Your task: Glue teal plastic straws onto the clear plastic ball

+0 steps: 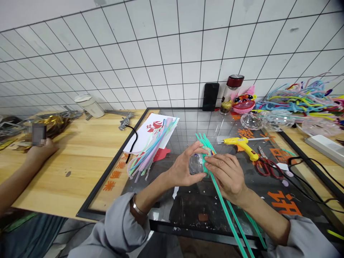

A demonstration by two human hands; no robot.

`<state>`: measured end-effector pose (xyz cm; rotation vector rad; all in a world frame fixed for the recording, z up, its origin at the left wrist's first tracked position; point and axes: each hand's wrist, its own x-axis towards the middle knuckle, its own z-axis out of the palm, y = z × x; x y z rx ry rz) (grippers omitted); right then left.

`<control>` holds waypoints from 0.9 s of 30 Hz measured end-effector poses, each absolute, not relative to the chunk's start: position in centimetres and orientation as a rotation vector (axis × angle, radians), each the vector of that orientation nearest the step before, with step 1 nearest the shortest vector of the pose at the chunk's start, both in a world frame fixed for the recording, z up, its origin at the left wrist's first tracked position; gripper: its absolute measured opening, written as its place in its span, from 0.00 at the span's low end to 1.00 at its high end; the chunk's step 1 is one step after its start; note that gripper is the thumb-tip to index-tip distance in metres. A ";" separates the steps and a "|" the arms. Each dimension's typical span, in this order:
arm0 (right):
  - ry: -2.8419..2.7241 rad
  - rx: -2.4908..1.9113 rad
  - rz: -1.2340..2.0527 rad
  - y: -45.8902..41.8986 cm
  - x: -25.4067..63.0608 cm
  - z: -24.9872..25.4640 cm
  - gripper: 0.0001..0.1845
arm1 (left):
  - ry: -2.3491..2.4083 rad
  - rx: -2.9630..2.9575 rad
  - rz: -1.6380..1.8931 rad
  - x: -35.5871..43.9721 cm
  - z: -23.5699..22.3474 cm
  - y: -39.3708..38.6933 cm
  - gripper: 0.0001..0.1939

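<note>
My left hand [181, 167] curls around a clear plastic ball [195, 165], thumb below and fingers above. Several green pipe cleaners [223, 202] run across the ball's right side. Their short ends stick up past my fingers, while the long ends trail down over the table's front edge. With its fingers closed, my right hand [229, 175] presses the pipe cleaners against the ball. A small multicoloured patch shows between the two hands; its kind I cannot make out. My right fingertips are partly hidden behind the ball and stems.
Right of my hands lie a yellow glue gun [245, 145] and red-handled scissors [266, 166]. Pastel pipe cleaners [152, 152] rest on white paper [142, 132] to the left. A phone [211, 96] and a bottle [230, 95] stand by the wall. Another person's hand [44, 148] is far left.
</note>
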<state>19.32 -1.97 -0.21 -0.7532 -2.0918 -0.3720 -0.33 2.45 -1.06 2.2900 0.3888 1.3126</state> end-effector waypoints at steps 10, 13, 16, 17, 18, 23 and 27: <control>-1.783 -0.900 -0.289 -1.6 18.5 3.5 0.18 | 0.422 2.354 1.312 -0.4 -0.9 2.4 0.47; -1.772 -0.917 -0.339 -1.6 17.8 4.4 0.16 | 0.418 2.383 1.332 -0.4 -0.7 2.3 0.44; -1.788 -0.902 -0.395 -1.5 17.4 4.5 0.15 | 0.415 2.417 1.347 -0.5 -0.8 2.3 0.44; -1.791 -0.901 -0.415 -1.5 17.3 4.4 0.15 | 0.413 2.426 1.345 -0.5 -0.9 2.4 0.44; -1.792 -0.903 -0.436 -1.5 17.2 4.4 0.14 | 0.410 2.431 1.341 -0.5 -1.0 2.4 0.44; -1.806 -0.910 -0.495 -1.5 17.1 4.2 0.09 | 0.384 2.422 1.310 -0.5 -1.3 2.5 0.45; -1.806 -0.927 -0.515 -1.5 17.1 4.1 0.07 | 0.394 2.434 1.306 -0.5 -1.3 2.4 0.43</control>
